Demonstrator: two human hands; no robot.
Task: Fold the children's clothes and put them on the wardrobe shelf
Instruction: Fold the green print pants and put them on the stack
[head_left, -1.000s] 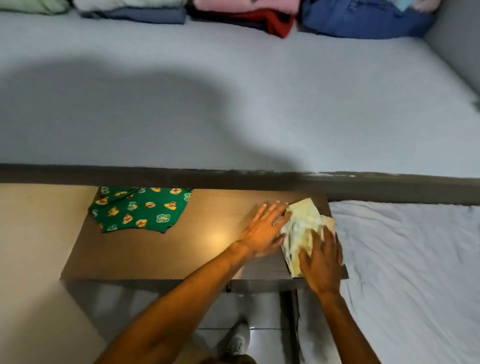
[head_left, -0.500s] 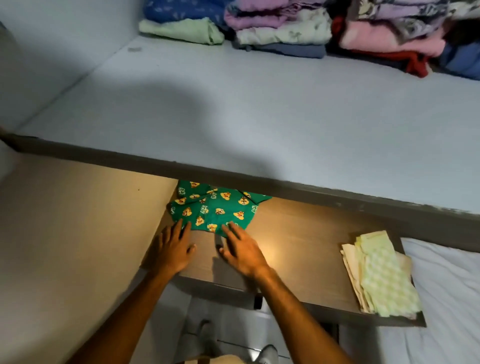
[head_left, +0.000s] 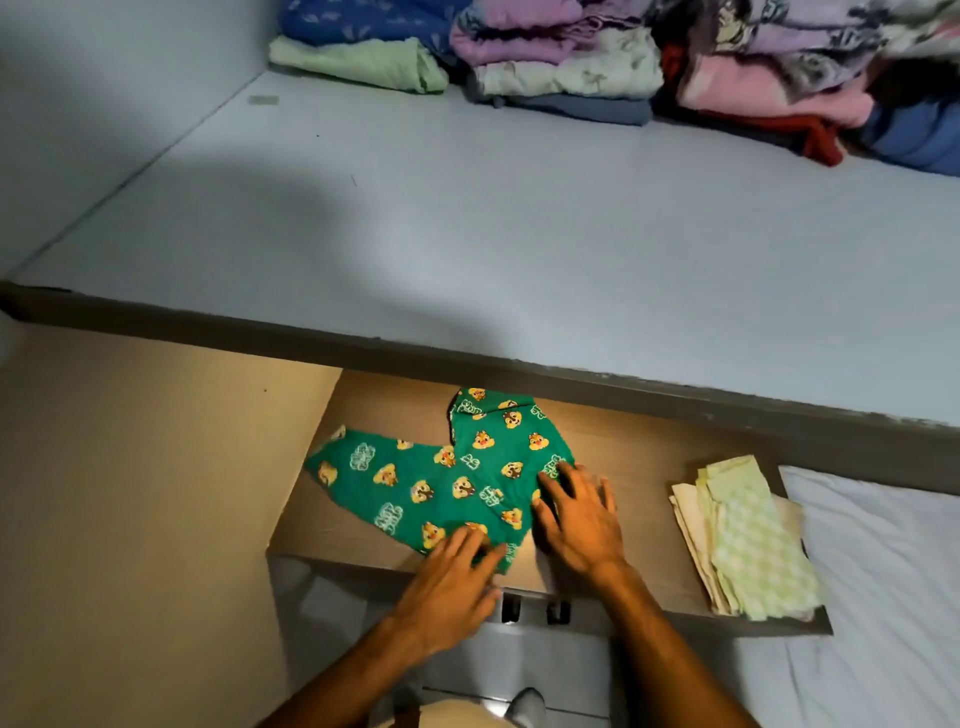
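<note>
My green cotton children's trousers printed with orange chipmunk faces (head_left: 441, 483) lay spread on the brown wood-grain bench (head_left: 639, 483), one leg stretching toward the left edge and the other reaching back under the grey front edge of the pale blue wardrobe shelf (head_left: 467, 234). My left hand (head_left: 447, 587) lay flat at the near edge of the trousers, fingers straight and spread, their tips pressing the hem closest to me. My right hand (head_left: 579, 519) rested just to the right of it, palm down and fingers wide, its fingertips touching the right-hand side of the green cloth while the palm sat on bare bench. Neither hand gripped anything; the trousers lay ahead of and between both hands.

At the right end of the bench, well apart from my hands, sat a folded pale green and cream checked garment (head_left: 748, 545). Beside it lay a white sheet (head_left: 883, 571). At the back of the shelf stood stacks of folded clothes in green, lilac, pink, red and blue (head_left: 571, 57).
</note>
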